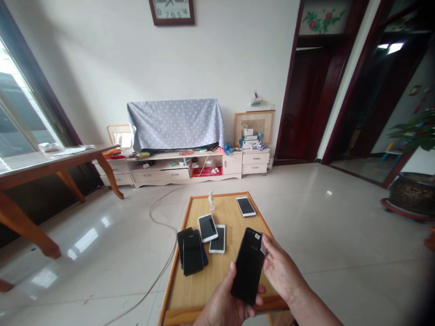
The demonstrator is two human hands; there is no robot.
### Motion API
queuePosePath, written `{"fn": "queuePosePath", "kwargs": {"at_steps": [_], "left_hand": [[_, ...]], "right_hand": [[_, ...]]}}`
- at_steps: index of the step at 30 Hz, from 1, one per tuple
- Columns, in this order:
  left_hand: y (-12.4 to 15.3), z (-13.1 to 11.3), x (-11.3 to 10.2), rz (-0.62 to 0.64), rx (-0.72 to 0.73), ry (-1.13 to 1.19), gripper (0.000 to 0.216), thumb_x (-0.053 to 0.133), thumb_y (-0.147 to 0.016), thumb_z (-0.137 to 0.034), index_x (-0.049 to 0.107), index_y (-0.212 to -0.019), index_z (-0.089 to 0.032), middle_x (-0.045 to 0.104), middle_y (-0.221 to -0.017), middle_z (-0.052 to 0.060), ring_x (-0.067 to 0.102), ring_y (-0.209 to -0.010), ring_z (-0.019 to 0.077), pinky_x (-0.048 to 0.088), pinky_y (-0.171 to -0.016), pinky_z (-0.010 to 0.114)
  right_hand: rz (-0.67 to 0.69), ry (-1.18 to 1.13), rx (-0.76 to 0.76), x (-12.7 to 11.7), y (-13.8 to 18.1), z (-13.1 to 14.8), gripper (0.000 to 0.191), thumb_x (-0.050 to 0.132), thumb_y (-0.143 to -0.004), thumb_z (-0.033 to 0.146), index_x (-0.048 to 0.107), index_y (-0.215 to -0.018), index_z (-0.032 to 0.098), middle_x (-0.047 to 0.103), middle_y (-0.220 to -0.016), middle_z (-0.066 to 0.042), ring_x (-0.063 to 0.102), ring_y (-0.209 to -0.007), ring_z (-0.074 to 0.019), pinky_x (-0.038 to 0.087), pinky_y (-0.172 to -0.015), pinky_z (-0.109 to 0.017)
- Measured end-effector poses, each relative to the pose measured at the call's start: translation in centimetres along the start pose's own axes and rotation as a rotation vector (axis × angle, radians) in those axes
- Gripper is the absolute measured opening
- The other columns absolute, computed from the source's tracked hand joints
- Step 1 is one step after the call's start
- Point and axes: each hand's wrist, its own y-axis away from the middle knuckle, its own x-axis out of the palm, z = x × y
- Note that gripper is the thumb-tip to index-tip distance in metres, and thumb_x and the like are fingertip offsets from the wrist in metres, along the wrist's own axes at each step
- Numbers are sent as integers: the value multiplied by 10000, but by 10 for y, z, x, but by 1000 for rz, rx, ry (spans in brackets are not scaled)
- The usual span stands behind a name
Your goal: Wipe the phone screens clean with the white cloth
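Observation:
A black smartphone (249,267) is held above the near end of the small wooden table, its back facing up and a small white sticker near its camera. My left hand (234,294) is closed around the phone's lower part, thumb on one edge and fingertips at the other. At the phone's upper right edge, my right hand (280,267) is closed with thumb and fingers pinching a small pale piece (263,247), cloth or paper, I cannot tell which. Its other fingers are partly hidden.
On the wooden table (193,299) lie several dark phones (193,253), overlapping at left, two white phones (207,227) touching mid-table, and another white phone (246,207) at the far right. A clear pump bottle (211,201) stands near the far edge. A cable (163,267) crosses the floor.

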Motion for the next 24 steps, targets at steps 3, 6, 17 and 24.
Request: {"fn": "queuePosePath", "kwargs": {"at_steps": [3,6,17,24], "left_hand": [[4,2,2,36,-35,11,818,296,-904,-738,572,-1263,-56,683,-1063,196,664,-814,182,449,-593,221],[6,2,3,53,-60,13,863,306,-871,-781,614,-1191,-41,683,-1031,180,658,-799,185,450,-622,245],[0,6,-4,-128,42,-145,785,550,-769,-771,642,-1151,-91,621,-879,79,549,-678,120,312,-578,226],[-1,12,-14,-241,126,-351,678,571,-793,-720,628,-1117,-128,623,-918,70,522,-717,128,317,-620,244]], "right_hand": [[8,22,-9,6,6,3,347,803,-740,452,711,-990,229,745,-997,-38,662,-970,-214,549,-837,-320],[31,65,-25,8,9,5,391,789,-729,505,713,-999,233,748,-988,-39,674,-961,-240,558,-808,-347],[-142,523,-300,-12,-2,-4,488,688,-803,567,677,-1195,276,657,-1288,-53,557,-1242,-282,396,-1089,-431],[-138,831,-547,-8,7,0,460,621,-835,584,700,-1182,292,694,-1218,-60,615,-1152,-280,414,-1078,-435]]}}
